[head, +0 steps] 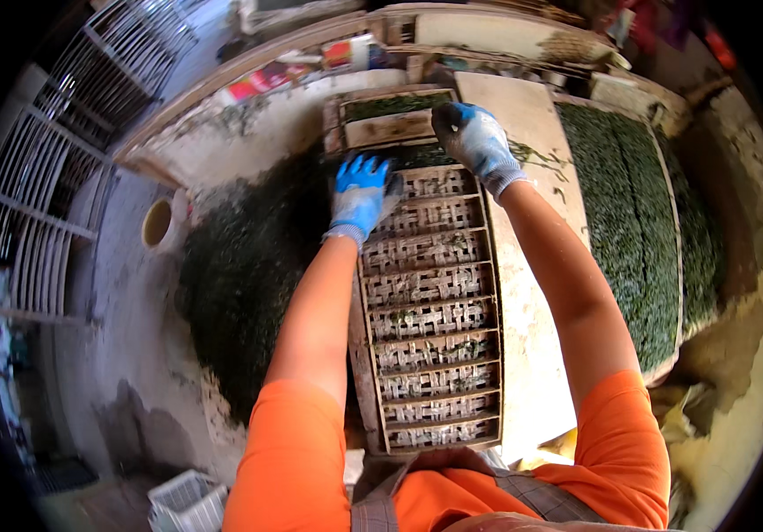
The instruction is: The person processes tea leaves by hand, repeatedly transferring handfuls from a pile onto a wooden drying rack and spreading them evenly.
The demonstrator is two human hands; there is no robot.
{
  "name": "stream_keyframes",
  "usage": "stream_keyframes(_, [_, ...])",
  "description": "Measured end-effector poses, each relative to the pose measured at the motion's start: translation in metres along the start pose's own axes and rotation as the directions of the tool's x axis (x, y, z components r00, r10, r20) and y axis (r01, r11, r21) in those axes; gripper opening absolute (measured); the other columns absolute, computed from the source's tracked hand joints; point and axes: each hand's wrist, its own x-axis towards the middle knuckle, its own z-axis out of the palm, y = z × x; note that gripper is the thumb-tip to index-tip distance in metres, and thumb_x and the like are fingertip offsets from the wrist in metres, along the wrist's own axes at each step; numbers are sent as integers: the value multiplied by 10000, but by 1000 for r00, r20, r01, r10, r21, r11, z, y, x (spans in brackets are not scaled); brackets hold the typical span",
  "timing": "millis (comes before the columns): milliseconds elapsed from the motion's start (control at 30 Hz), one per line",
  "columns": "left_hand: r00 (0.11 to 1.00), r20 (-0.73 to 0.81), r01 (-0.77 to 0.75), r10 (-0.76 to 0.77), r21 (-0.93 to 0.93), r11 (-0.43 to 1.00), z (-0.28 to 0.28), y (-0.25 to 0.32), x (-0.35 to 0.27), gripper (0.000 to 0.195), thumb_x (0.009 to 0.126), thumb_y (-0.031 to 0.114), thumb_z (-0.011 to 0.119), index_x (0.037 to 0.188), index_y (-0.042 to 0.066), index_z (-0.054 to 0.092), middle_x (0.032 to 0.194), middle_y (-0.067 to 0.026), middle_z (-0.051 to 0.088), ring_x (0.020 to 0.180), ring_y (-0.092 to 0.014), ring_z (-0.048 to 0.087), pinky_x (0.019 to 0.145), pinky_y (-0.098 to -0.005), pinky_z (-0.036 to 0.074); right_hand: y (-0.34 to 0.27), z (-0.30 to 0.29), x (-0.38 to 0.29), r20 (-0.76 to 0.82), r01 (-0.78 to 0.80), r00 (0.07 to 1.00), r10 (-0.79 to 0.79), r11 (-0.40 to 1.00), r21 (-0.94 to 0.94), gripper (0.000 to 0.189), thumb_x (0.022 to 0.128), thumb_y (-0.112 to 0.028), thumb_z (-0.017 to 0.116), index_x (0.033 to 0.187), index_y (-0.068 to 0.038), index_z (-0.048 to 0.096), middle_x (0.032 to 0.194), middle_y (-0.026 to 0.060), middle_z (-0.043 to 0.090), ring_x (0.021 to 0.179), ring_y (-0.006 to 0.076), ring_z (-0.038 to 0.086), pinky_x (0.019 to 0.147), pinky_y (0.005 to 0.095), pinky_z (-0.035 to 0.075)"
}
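A long wooden tray (431, 302) with a woven slatted bottom and several crossbars lies before me, bare apart from scraps of green leaf. My left hand (359, 196), in a blue-and-white coated glove, is over its far left corner with fingers apart; whether it touches is unclear. Past the far right corner, my right hand (474, 136) has curled fingers, close to the end of a wooden board (391, 128). The glove hides anything in its grip. A framed bed of chopped green leaves (398, 105) shows behind that board. Left of the tray spreads a dark green leaf heap (255, 266).
A pale board (528, 266) runs along the tray's right side. Beyond it are trays packed with dark green leaves (621, 233). A white bucket (158, 223) and metal racks (42, 226) stand left, a white plastic crate (188, 502) lower left. A low wall (275, 110) curves behind.
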Motion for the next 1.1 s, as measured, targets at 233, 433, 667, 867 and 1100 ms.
stream_keyframes(233, [966, -259, 5, -20, -58, 998, 4, 4, 12, 431, 784, 261, 674, 1172, 87, 604, 1195, -142, 585, 1156, -326, 521, 1044, -478, 373, 36, 91, -25, -84, 24, 995, -51, 953, -301, 220, 790, -177, 586, 989, -129, 667, 894, 145, 661, 827, 331, 631, 723, 454, 513])
stream_keyframes(433, [817, -451, 172, -361, -407, 897, 9, -34, 15, 314, 865, 170, 619, 1158, 60, 593, 1196, -156, 583, 1078, -350, 559, 958, -438, 446, 36, 88, -32, -33, 37, 998, -45, 976, -213, 364, 741, -179, 655, 1101, -121, 637, 968, 165, 639, 901, 359, 609, 761, 451, 509])
stream_keyframes(667, [235, 383, 972, -894, -96, 214, 108, -179, -17, 895, 740, 655, 646, 1437, 159, 384, 1428, -306, 364, 1337, -362, 380, 1041, -499, 375, 36, 79, -35, -29, 23, 999, -28, 984, -176, 395, 752, -209, 674, 1129, -98, 634, 1004, 164, 650, 921, 380, 599, 801, 451, 494])
stream_keyframes(867, [786, 318, 618, -531, -370, 694, 160, -194, 29, 478, 828, 361, 689, 1233, 122, 601, 1149, -180, 631, 1065, -294, 608, 929, -432, 479, 25, 79, -31, -63, 39, 997, -52, 979, -201, 292, 808, -195, 650, 1084, -99, 653, 972, 156, 661, 898, 379, 605, 789, 458, 487])
stream_keyframes(1100, [792, 542, 227, -280, -687, -690, 32, -209, -9, 325, 991, 169, 414, 1249, 60, 579, 1166, -92, 643, 1050, -190, 619, 907, -342, 520, 31, 81, -28, -115, 66, 989, -88, 982, -179, 192, 876, -225, 611, 997, -91, 678, 881, 164, 660, 807, 378, 616, 724, 461, 488])
